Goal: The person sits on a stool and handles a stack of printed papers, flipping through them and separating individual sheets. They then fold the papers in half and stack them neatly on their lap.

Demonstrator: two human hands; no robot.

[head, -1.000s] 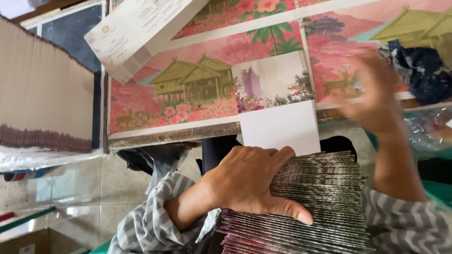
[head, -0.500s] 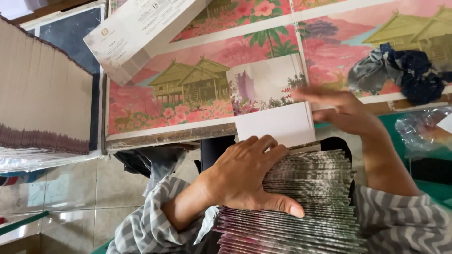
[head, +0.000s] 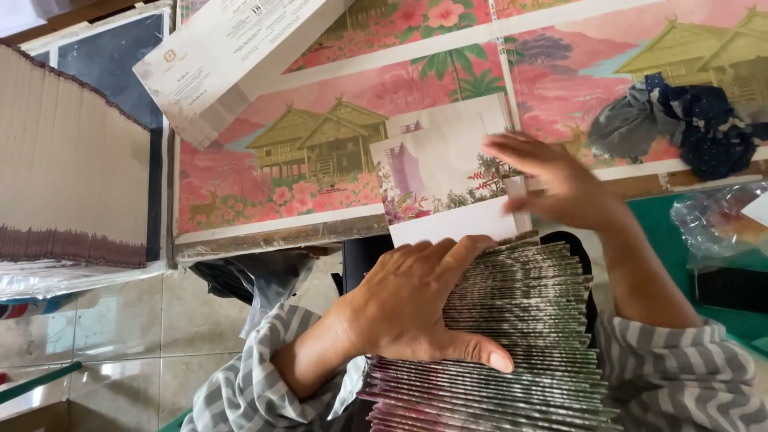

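Left hand flat, fingers spread, pressing card stack; right hand nearer top card, pinching its right edge, just beyond stack.

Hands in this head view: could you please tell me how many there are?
2. The left hand rests flat on the stack of folded cards. The right hand touches the top card lifted behind the stack. Nobody else's hands show.
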